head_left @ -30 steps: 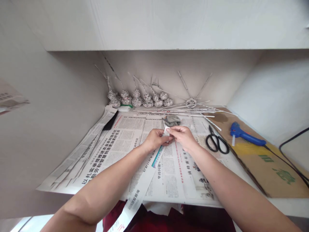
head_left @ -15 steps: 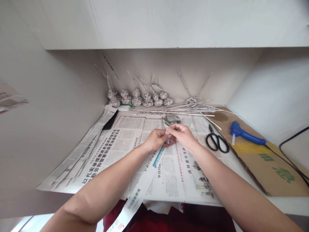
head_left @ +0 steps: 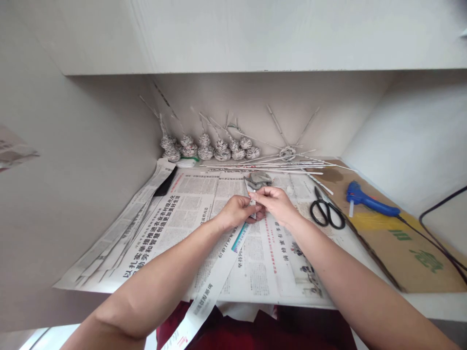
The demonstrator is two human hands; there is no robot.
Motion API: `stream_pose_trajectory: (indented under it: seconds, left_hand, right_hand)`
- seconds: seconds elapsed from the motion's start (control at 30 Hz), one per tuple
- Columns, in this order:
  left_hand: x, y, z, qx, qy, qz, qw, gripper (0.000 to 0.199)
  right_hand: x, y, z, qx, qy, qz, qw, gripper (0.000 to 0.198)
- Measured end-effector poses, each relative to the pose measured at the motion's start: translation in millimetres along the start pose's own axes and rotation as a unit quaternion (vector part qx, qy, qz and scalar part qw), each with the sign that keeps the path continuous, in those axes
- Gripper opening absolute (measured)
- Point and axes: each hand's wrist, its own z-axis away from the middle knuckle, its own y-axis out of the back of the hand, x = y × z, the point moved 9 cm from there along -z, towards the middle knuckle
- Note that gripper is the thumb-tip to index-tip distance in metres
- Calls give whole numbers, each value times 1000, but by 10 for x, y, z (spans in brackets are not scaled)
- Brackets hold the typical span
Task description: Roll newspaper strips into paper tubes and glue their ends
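Observation:
A long strip of newspaper [head_left: 214,277] runs from my fingers down over the front edge of the table toward my lap. My left hand [head_left: 236,212] pinches its upper end. Close against it, my right hand [head_left: 274,201] has thumb and fingers closed on the same end, where a narrow white edge shows between the fingertips. The exact fold or roll of the paper there is mostly hidden by my fingers. Just beyond my hands lies a crumpled grey cloth [head_left: 260,180]. Black-handled scissors [head_left: 327,214] lie to the right of my right hand.
Newspaper sheets [head_left: 189,194] cover the table, with stacked strips [head_left: 124,233] at left. Gourd-shaped woven paper pieces [head_left: 222,150] line the back wall beside thin paper sticks [head_left: 262,170]. A blue glue gun [head_left: 372,200] with a cord rests on cardboard [head_left: 386,257] at right.
My hands stay together on the strip's end, with only a slight shift of the fingertips. The whole view has moved very slightly; the strip still hangs the same way.

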Motion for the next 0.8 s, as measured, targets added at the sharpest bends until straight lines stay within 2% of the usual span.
stream_pose_trajectory:
  seconds: [0.1, 0.3, 0.7, 0.8]
  left_hand:
    - [3, -41, 12, -16, 9, 4, 1000, 42]
    - [-4, -55, 9, -28, 10, 40, 999, 41]
    - [-6, -139, 48, -48, 39, 13, 998, 43]
    - [-13, -137, 51, -50, 43, 19, 998, 45]
  right_hand:
    - [-8, -11, 14, -5, -8, -3, 1000, 29]
    - [-43, -67, 32, -62, -18, 30, 997, 27]
    - [2, 1, 38, -12, -46, 11, 999, 33]
    - [-25, -30, 55, -36, -46, 7, 998, 32]
